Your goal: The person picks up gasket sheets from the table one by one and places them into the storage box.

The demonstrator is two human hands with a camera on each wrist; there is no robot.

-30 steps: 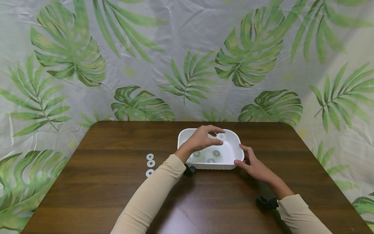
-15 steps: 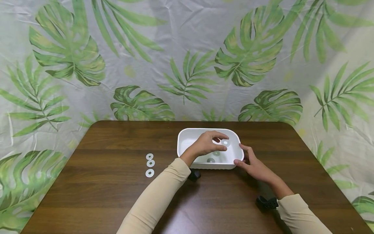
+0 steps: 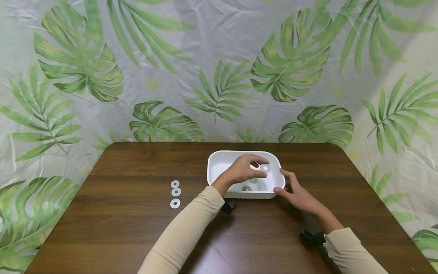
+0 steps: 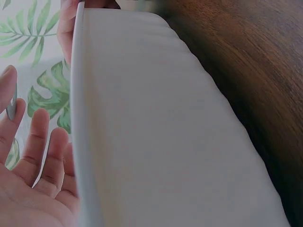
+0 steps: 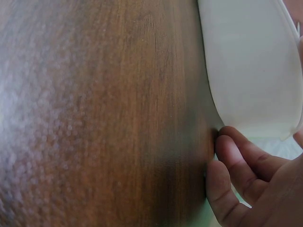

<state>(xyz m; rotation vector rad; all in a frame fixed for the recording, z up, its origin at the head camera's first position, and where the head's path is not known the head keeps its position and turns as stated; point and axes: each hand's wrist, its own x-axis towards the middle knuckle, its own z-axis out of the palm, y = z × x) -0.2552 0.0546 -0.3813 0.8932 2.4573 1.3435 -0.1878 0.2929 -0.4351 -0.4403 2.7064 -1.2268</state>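
Note:
In the head view my left hand (image 3: pixel 243 169) is over a white rectangular tub (image 3: pixel 219 160). Its thumb and index finger pinch a flat pale washer (image 3: pixel 265 168) above the tub's right half. Edge-on, the same washer (image 4: pixel 12 106) shows between those fingertips in the left wrist view, the other fingers spread. My right hand (image 3: pixel 295 192) holds the tub's right end, thumb at the near corner and a finger at the rim. In the right wrist view its other fingers (image 5: pixel 232 153) curl low by the tub wall. More washers (image 3: pixel 247 188) lie inside, partly hidden by the left hand.
Left of the tub, on the brown wooden table (image 3: pixel 130 217), lie three pale washers (image 3: pixel 176 191) in a short column; the upper two touch or overlap. A leaf-patterned cloth (image 3: pixel 226 38) hangs behind the table's back edge. Each wrist carries a dark band (image 3: pixel 312 238).
My left hand has moved a little right and nearer over the tub, with the washer between its fingertips. My right hand stays on the tub's right end.

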